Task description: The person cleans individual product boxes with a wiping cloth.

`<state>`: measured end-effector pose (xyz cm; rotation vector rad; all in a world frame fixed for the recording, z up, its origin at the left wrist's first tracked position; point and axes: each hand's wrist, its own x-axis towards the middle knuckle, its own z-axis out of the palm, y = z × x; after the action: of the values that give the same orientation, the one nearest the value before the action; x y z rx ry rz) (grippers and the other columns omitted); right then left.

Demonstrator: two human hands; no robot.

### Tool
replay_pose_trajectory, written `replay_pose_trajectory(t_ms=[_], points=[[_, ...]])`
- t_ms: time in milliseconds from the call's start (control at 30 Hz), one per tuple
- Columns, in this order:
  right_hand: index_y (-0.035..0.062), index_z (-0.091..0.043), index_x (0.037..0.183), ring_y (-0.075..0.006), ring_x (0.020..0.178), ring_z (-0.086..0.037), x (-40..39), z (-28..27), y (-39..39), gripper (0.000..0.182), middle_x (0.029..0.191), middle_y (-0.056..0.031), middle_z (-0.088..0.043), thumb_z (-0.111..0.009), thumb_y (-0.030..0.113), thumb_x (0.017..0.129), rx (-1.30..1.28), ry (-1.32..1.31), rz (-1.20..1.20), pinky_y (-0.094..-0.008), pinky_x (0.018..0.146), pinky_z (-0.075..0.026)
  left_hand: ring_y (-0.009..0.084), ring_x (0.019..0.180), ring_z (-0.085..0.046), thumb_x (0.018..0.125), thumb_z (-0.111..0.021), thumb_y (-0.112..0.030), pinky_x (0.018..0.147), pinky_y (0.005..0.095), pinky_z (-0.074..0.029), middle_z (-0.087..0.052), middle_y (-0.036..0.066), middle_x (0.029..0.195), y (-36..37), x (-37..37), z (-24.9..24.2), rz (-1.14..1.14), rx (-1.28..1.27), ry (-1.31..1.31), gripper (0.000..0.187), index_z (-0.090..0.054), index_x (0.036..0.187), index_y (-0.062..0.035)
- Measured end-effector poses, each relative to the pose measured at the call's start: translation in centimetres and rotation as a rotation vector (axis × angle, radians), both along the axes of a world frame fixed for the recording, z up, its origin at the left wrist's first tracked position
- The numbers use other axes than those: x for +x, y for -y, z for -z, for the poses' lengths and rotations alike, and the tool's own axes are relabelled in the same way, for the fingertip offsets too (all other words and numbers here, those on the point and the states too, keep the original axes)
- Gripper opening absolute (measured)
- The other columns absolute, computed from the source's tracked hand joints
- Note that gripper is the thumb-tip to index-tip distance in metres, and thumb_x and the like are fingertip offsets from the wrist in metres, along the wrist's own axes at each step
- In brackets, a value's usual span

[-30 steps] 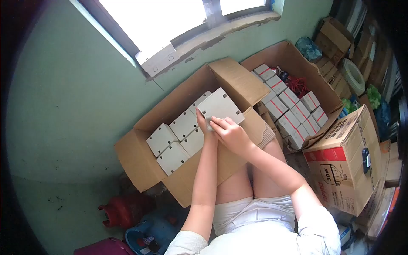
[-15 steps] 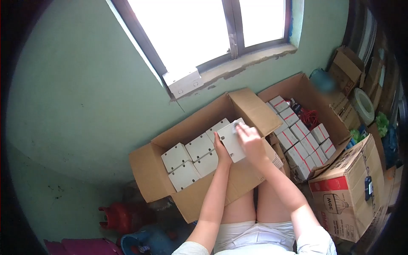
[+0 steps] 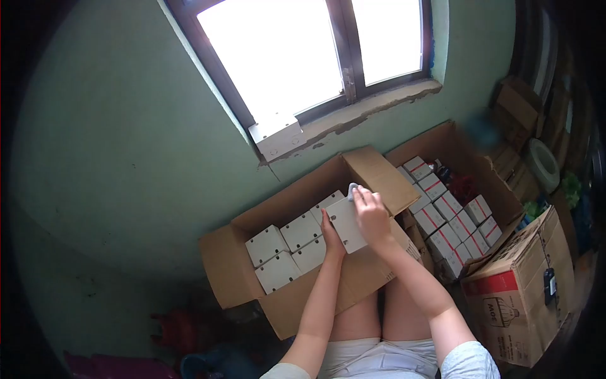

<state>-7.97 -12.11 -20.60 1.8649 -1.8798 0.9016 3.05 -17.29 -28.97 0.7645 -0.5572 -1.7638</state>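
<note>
My left hand (image 3: 331, 239) grips a white plastic box (image 3: 347, 226) along its left side, thumb up at the edge. This box has small dark holes near its corners and is tilted above an open cardboard carton (image 3: 287, 309). Between the fingers of my right hand (image 3: 372, 218) is a small pale grey-blue cloth (image 3: 352, 191), pressed at the box's upper edge. Similar white boxes (image 3: 278, 275) sit in rows inside the carton under my hands. The far side of the held box is hidden.
A second carton (image 3: 410, 142) at right holds several small boxes with red stripes (image 3: 448, 205). A closed carton (image 3: 524, 297) stands nearer. Another white box (image 3: 278, 140) rests on the window sill. A red gas cylinder (image 3: 180, 330) is at lower left.
The view has tilted slightly, so the scene sits lower, and the picture is darker. My right hand has the cloth at the box's upper edge, where more of it shows.
</note>
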Motion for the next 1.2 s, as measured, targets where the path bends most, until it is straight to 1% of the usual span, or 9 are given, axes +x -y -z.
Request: replay_pose_trajectory(t_ms=[167,233,267,567,700,767,967,1033,1200], points=[[-0.0006,-0.059,0.129,-0.0275,0.104,-0.058,2.7,0.6,-1.7,0.048,0.128,-0.0118,-0.06,-0.058,0.004,0.081,0.086,-0.067,-0.29,-0.0324,0.089,-0.053,0.0202,0.104,-0.062,0.102,-0.04,-0.053,0.09,0.0346,-0.05,-0.064,0.006,0.114,0.3,0.0,1.2,-0.11,0.053,0.096,0.052,-0.058,0.121,-0.0078],[-0.0008,-0.059,0.129,-0.027,0.103,-0.058,2.3,-0.2,-2.3,0.048,0.128,-0.0115,-0.06,-0.058,0.004,0.081,0.098,-0.077,-0.307,-0.0319,0.089,-0.053,0.0201,0.105,-0.062,0.102,-0.041,-0.052,0.09,0.0343,-0.05,-0.063,0.006,0.115,3.3,0.8,8.7,0.357,-0.424,-0.713,0.051,-0.058,0.123,-0.0082],[-0.001,-0.059,0.129,-0.0266,0.102,-0.058,2.1,-0.5,-2.4,0.049,0.128,-0.0112,-0.06,-0.058,0.004,0.081,0.112,-0.087,-0.323,-0.0314,0.088,-0.054,0.0197,0.106,-0.061,0.102,-0.041,-0.051,0.09,0.0332,-0.05,-0.063,0.007,0.114,0.2,0.4,1.1,-0.039,0.016,0.073,0.051,-0.058,0.122,-0.0074],[0.0022,-0.06,0.128,-0.0217,0.095,-0.057,2.7,0.5,-2.7,0.049,0.13,-0.0085,-0.059,-0.06,0.011,0.08,-0.018,-0.342,-0.227,-0.0249,0.08,-0.053,0.0191,0.095,-0.062,0.102,-0.041,-0.053,0.084,0.0344,-0.051,-0.063,0.007,0.104,2.9,1.0,9.1,-0.057,-0.109,-0.225,0.047,-0.06,0.107,-0.01],[0.0031,-0.064,0.125,-0.0225,0.091,-0.058,1.4,-0.8,-2.5,0.047,0.127,-0.0072,-0.061,-0.061,0.01,0.078,-0.016,-0.337,-0.313,-0.0251,0.075,-0.054,0.0192,0.09,-0.063,0.102,-0.04,-0.052,0.082,0.0351,-0.051,-0.064,0.007,0.101,1.4,1.1,4.9,-0.213,-0.625,0.836,0.046,-0.06,0.106,-0.0111],[0.0027,-0.064,0.124,-0.0226,0.092,-0.058,0.4,-1.3,-1.4,0.047,0.127,-0.0064,-0.061,-0.061,0.01,0.078,-0.066,-0.17,-0.086,-0.0261,0.076,-0.055,0.0189,0.093,-0.063,0.102,-0.042,-0.051,0.084,0.034,-0.051,-0.065,0.006,0.103,-0.9,0.0,-1.6,-0.032,-0.011,-0.054,0.046,-0.06,0.111,-0.01],[0.0029,-0.065,0.12,-0.0245,0.096,-0.06,3.8,-0.7,-4.9,0.04,0.123,-0.008,-0.062,-0.061,0.007,0.081,0.099,-0.012,-0.298,-0.0327,0.083,-0.055,0.0203,0.096,-0.065,0.102,-0.043,-0.049,0.084,0.0353,-0.053,-0.066,0.007,0.107,3.1,1.6,7.9,-0.126,-0.599,0.592,0.045,-0.063,0.112,-0.0096],[0.0031,-0.065,0.12,-0.0268,0.099,-0.061,3.8,-0.7,-5.5,0.039,0.121,-0.0094,-0.063,-0.061,0.005,0.081,0.181,0.103,-0.363,-0.0354,0.085,-0.055,0.0206,0.094,-0.065,0.101,-0.044,-0.049,0.081,0.0356,-0.053,-0.066,0.007,0.107,0.7,1.2,1.6,0.126,-0.025,-0.39,0.045,-0.062,0.112,-0.0099],[0.0017,-0.062,0.124,-0.0315,0.112,-0.062,1.4,-0.5,-5.9,0.036,0.119,-0.0154,-0.064,-0.059,0.003,0.088,0.095,0.848,-0.317,-0.0368,0.095,-0.049,0.026,0.099,-0.065,0.101,-0.039,-0.055,0.089,0.0388,-0.051,-0.066,0.01,0.109,-0.3,0.4,-0.7,-0.124,-0.042,-0.193,0.056,-0.059,0.12,-0.0061]])
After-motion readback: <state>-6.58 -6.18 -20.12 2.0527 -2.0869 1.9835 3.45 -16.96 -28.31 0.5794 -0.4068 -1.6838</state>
